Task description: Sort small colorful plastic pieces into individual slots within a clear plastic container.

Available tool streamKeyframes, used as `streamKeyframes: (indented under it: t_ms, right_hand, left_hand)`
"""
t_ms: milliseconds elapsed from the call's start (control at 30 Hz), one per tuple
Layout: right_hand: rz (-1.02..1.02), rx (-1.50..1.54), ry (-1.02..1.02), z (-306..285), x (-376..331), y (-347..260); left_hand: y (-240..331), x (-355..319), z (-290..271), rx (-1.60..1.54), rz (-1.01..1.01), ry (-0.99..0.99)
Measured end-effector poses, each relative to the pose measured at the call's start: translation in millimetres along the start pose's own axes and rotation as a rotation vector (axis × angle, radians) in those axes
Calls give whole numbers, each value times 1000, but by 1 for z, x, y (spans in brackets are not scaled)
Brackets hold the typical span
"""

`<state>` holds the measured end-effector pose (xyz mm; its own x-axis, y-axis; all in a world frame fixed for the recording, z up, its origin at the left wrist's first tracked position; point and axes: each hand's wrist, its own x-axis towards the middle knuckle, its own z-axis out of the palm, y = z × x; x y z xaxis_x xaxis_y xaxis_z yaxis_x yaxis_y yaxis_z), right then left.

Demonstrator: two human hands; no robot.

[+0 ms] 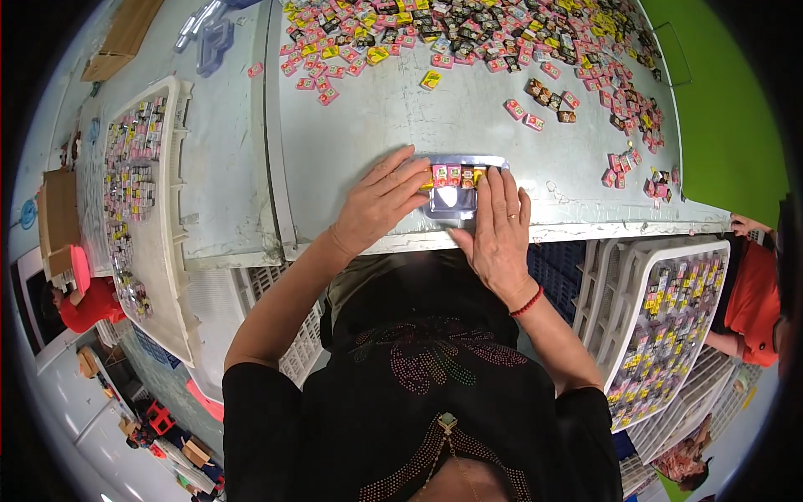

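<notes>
A small clear plastic tray lies at the near edge of the grey table. A row of small pink and yellow packets fills its far side. My left hand rests on the tray's left end, fingertips on the packets. My right hand lies flat on the tray's right side, fingers pointing away from me. Neither hand lifts anything.
Several loose pink, yellow and dark packets are heaped across the far table, with strays nearer. White crates of filled trays stand at left and lower right. Another person in orange is at the right.
</notes>
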<state>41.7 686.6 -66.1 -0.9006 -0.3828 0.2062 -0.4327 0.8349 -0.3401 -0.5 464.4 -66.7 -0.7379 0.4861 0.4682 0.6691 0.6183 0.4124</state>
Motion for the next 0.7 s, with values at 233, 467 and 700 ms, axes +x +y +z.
streamKeyframes:
  t_ms: [233, 467, 700]
  right_hand:
    - [6, -18, -33, -3, 0, 2]
    - [-16, -54, -50, -5, 4, -4]
    - [5, 21, -27, 3, 0, -8]
  left_hand:
    - [5, -3, -4, 46, -25, -102]
    - [6, 15, 6, 37, 51, -235]
    - [7, 16, 6, 33, 56, -256]
